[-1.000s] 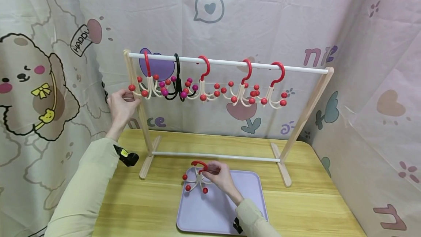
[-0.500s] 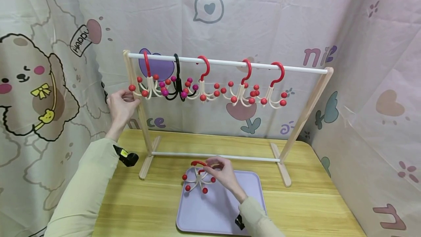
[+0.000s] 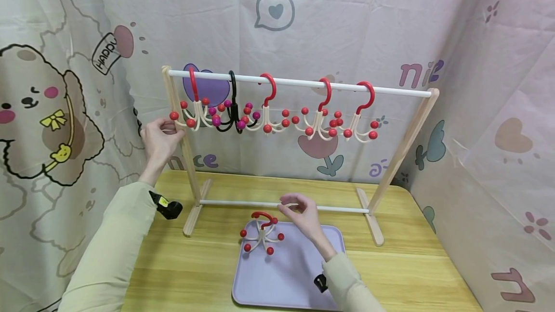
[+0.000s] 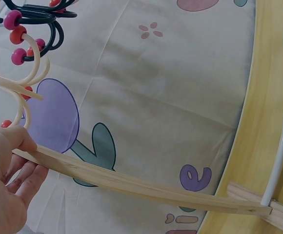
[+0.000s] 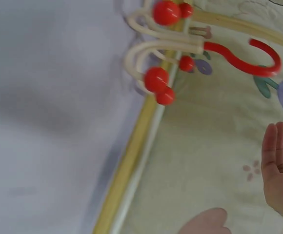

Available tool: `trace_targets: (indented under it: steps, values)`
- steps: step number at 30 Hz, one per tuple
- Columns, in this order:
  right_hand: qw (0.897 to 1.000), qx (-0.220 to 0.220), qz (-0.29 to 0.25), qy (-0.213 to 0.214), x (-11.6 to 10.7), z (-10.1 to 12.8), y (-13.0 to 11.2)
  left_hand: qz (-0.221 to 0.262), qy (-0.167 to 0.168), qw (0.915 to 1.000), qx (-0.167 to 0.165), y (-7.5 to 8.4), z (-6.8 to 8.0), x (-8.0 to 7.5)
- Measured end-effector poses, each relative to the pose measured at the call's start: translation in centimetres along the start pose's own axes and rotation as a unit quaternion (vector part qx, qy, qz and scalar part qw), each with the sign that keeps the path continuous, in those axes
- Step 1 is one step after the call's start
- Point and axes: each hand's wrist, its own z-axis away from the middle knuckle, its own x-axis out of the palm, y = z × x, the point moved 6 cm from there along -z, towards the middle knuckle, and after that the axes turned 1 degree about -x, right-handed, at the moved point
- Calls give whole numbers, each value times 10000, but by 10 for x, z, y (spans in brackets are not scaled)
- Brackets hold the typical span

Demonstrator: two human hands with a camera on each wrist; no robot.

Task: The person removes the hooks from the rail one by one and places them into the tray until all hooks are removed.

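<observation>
My left hand (image 3: 159, 142) grips the left wooden post (image 3: 188, 155) of a hanging rack, thumb above and fingers under it in the left wrist view. My right hand (image 3: 307, 218) is over the far part of a lilac tray (image 3: 277, 280), its fingers relaxed and holding nothing. Apart from it, to its left, a cream claw hanger (image 3: 262, 236) with a red hook and red ball tips stands on the tray. On the rack's white top rail (image 3: 299, 82) hang several similar red-hooked hangers (image 3: 318, 120) and one black hanger (image 3: 234, 110) with magenta balls.
The rack's right post (image 3: 405, 150) and its foot (image 3: 370, 218) stand on the wood-grain table (image 3: 412, 264). A lower white rail (image 3: 243, 203) crosses behind the tray. Printed curtains (image 3: 277, 23) surround the back and sides.
My right hand has let go of the red hook and drawn back up and to the right. The hanger stays on the tray. My left hand keeps its hold on the post.
</observation>
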Motion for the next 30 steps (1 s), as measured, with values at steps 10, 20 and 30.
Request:
trace_targets:
  steps: [10, 20, 30]
  values:
    - [9973, -411, -132, 602, -29, -14, -33, -16, 123, 9999, 84, 2, 0, -2]
    - [9891, -844, -179, 1193, -61, -25, -61, -62, 104, 9999, 69, 3, 1, -2]
    - [9774, -1033, -665, 1723, -89, -36, -88, -83, 163, 9998, 96, 4, 2, -2]
